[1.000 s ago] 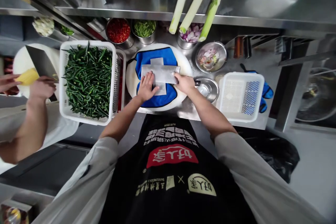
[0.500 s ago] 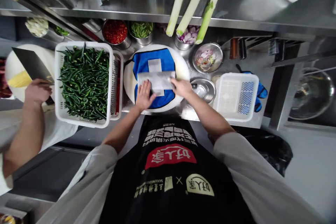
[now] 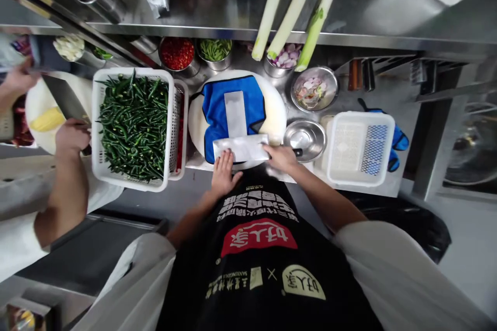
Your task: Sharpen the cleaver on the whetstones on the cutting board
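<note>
A cleaver [image 3: 252, 149] lies flat across the near end of a pale grey whetstone [image 3: 235, 114], its blade crosswise to the stone. My right hand [image 3: 282, 159] grips its dark handle at the right. At the blade's left part, my left hand [image 3: 223, 178] presses outstretched fingers on the flat, with the thumb apart. Under the whetstone is a blue cloth [image 3: 213, 104] with dark edging, spread on a round white cutting board [image 3: 276, 108]. The cleaver hides the stone's near end.
Left stands a white basket of green chilies [image 3: 134, 126]; beyond it a co-worker's hand [image 3: 72, 136] holds another cleaver [image 3: 64, 95]. Metal bowls [image 3: 305, 139] and a white basket [image 3: 349, 147] are right. Leeks [image 3: 297, 10] overhang the shelf edge [image 3: 217, 32].
Both hands have drawn the cleaver toward my body along the whetstone, uncovering more of its far part. The whole view has shifted slightly. Another hand has appeared at the far left.
</note>
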The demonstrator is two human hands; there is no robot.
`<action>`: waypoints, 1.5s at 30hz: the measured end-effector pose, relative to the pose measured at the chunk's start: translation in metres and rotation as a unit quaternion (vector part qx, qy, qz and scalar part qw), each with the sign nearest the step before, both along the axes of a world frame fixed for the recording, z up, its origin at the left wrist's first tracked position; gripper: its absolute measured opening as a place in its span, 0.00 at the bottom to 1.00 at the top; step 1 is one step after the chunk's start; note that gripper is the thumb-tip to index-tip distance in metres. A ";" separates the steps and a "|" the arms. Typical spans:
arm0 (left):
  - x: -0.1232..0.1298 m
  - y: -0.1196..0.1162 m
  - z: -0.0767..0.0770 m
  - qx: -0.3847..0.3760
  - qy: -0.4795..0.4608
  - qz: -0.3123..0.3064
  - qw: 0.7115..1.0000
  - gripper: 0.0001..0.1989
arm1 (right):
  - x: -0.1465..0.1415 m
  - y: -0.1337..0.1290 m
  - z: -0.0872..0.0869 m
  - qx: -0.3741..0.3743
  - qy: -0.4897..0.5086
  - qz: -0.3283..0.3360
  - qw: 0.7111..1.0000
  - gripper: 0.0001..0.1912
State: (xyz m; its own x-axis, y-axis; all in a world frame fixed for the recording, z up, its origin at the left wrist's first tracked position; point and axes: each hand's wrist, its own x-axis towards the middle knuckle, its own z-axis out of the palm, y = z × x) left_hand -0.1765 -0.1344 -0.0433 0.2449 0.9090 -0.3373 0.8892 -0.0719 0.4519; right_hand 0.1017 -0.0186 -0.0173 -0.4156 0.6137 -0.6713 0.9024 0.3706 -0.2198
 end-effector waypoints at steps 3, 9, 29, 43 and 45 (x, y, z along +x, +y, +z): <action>-0.003 0.022 -0.004 -0.006 0.009 -0.006 1.000 0.44 | -0.001 0.018 -0.007 0.024 0.005 -0.015 1.000 0.32; -0.009 0.044 -0.005 0.024 -0.009 -0.013 1.000 0.45 | -0.008 0.018 0.000 0.062 0.008 -0.036 0.997 0.34; 0.007 0.068 -0.012 0.004 -0.034 -0.063 0.997 0.43 | 0.019 0.005 -0.006 0.067 -0.021 -0.098 0.993 0.33; 0.005 0.099 -0.018 0.009 -0.043 -0.063 0.997 0.43 | 0.012 0.013 -0.006 0.092 -0.029 -0.140 0.986 0.35; 0.006 0.088 -0.013 0.011 -0.046 -0.076 0.996 0.44 | 0.012 -0.002 -0.001 0.081 -0.032 -0.136 0.987 0.35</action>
